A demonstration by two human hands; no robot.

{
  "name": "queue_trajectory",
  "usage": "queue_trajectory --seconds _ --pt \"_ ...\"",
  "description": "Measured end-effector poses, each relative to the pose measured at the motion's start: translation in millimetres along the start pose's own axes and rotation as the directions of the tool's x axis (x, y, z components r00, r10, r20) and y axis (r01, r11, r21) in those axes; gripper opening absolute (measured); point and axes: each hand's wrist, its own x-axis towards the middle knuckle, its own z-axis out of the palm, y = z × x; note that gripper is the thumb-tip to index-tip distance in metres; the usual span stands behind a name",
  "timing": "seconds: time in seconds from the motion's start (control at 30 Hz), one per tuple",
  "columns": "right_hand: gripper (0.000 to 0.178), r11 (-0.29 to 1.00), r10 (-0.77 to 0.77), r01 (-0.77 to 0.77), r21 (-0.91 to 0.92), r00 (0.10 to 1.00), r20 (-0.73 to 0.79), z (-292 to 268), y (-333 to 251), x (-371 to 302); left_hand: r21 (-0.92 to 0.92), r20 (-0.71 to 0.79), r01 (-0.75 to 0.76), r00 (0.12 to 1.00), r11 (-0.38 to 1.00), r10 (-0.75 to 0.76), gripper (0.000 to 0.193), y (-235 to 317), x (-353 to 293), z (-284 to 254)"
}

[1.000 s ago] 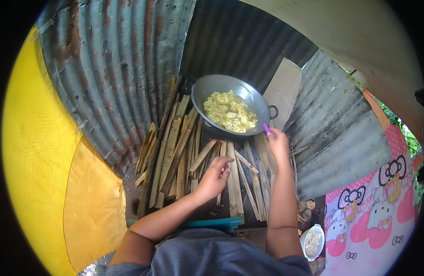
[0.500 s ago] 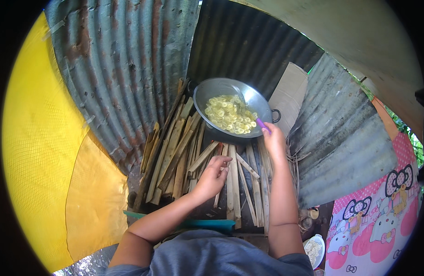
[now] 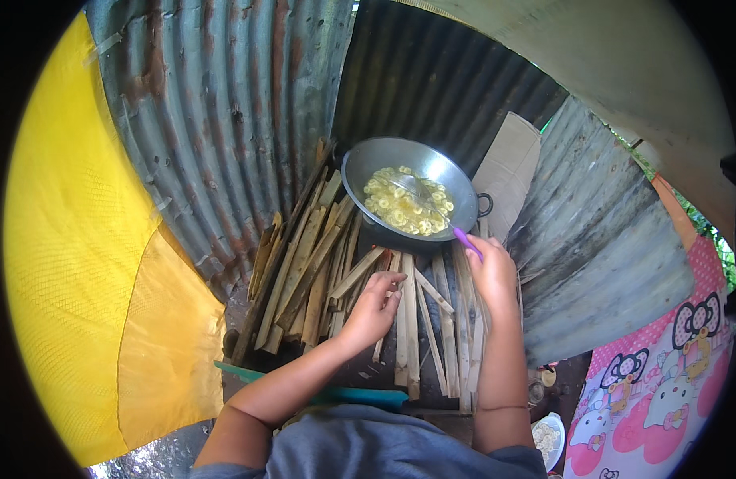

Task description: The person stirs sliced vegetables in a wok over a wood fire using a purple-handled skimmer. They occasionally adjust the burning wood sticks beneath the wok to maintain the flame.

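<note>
A round metal wok [image 3: 360, 172] holds pale yellow sliced pieces in oil [image 3: 406, 201]. It sits above a spread of split wood sticks [image 3: 320, 263]. My right hand [image 3: 489, 271] is closed around the purple handle [image 3: 466, 240] of a wire skimmer whose head lies in the wok. My left hand [image 3: 376, 303] rests on the sticks just below the wok, fingers bent over one stick; whether it grips it I cannot tell.
Rusty corrugated metal sheets [image 3: 216, 120] wall the spot at left, back and right. A yellow sheet [image 3: 88, 263] hangs at left. Flat cardboard [image 3: 507, 168] leans behind the wok. A pink patterned cloth [image 3: 663, 375] and a small white bowl [image 3: 547, 437] are at lower right.
My right hand has stayed on the skimmer handle by the wok's rim. My left hand has barely shifted on the sticks. The view has moved slightly.
</note>
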Motion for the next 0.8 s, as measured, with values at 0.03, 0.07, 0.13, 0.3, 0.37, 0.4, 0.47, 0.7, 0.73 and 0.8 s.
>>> queue_trajectory --seconds 0.03,0.07,0.13,0.3,0.37,0.4,0.47,0.7,0.73,0.8 --pt "0.023 0.999 0.014 -0.013 -0.037 1.000 0.021 -12 -4 -6 -0.004 0.004 -0.013 1.000 1.000 0.013 0.029 0 0 0" --pt "0.023 0.987 0.106 -0.101 -0.124 0.994 0.034 -12 -14 -7 -0.015 0.018 -0.013 1.000 1.000 0.013 0.028 1 0 1" --pt "0.022 0.993 0.056 -0.051 -0.109 0.997 0.046 -13 -29 -7 -0.034 0.085 -0.002 0.996 0.999 0.005 0.027 5 -3 2" --pt "0.024 0.989 0.101 -0.101 -0.109 0.995 -0.014 -7 -62 -17 -0.043 0.179 -0.037 0.983 0.998 0.044 0.027 11 -13 -20" --pt "0.025 0.977 0.133 -0.134 -0.167 0.991 -0.019 -12 -67 -26 -0.045 0.182 -0.026 0.983 0.999 0.034 0.027 10 -15 -37" --pt "0.024 0.965 0.159 -0.158 -0.210 0.987 -0.011 -13 -68 -29 -0.044 0.197 0.005 0.980 0.999 0.004 0.027 9 -14 -43" --pt "0.024 0.930 0.229 -0.214 -0.297 0.973 0.015 -14 -69 -28 -0.061 0.217 -0.048 0.974 0.997 0.061 0.028 9 -13 -47" --pt "0.024 0.901 0.250 -0.270 -0.339 0.963 -0.103 3 -63 -17 -0.074 0.247 -0.104 0.962 0.992 0.119 0.029 12 -22 -59" --pt "0.023 0.888 0.287 -0.297 -0.351 0.955 -0.082 2 -60 -18 -0.108 0.244 -0.001 0.969 0.994 0.027 0.030 11 -21 -63" --pt "0.023 0.939 0.160 -0.177 -0.295 0.984 -0.082 1 -50 -18 -0.047 0.197 -0.048 0.979 0.998 0.056 0.030 11 -15 -67"
